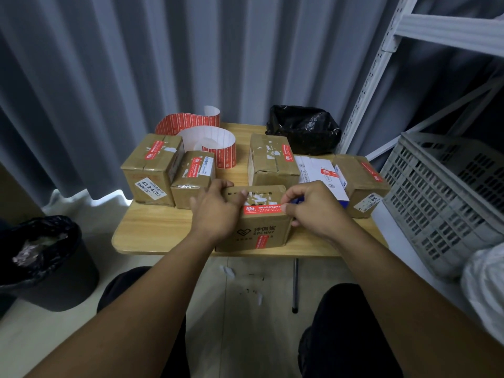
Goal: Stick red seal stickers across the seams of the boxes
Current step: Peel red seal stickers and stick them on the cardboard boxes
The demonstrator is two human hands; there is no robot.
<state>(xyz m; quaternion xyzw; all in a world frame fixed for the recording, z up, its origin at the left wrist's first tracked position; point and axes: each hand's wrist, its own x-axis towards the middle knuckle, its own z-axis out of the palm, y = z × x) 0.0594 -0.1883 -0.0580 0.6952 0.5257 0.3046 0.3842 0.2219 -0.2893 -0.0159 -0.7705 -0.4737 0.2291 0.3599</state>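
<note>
Black-lined bin stands on the floor at 9 o'clock of the wooden surface. Two sealed cartons sit at 10 o'clock, the sticker roll behind them at 11. The left hand grips the near box by its left top edge; a red seal sticker lies across its top, and the right hand pinches that sticker's right end. More sealed boxes sit at 1 to 3 o'clock.

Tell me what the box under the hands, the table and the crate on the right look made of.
Box: brown cardboard, matte, with creased edges.
Table: wood or wood-look laminate; pale grain, smooth sheen.
Crate: probably grey moulded plastic, with lattice walls.
</note>
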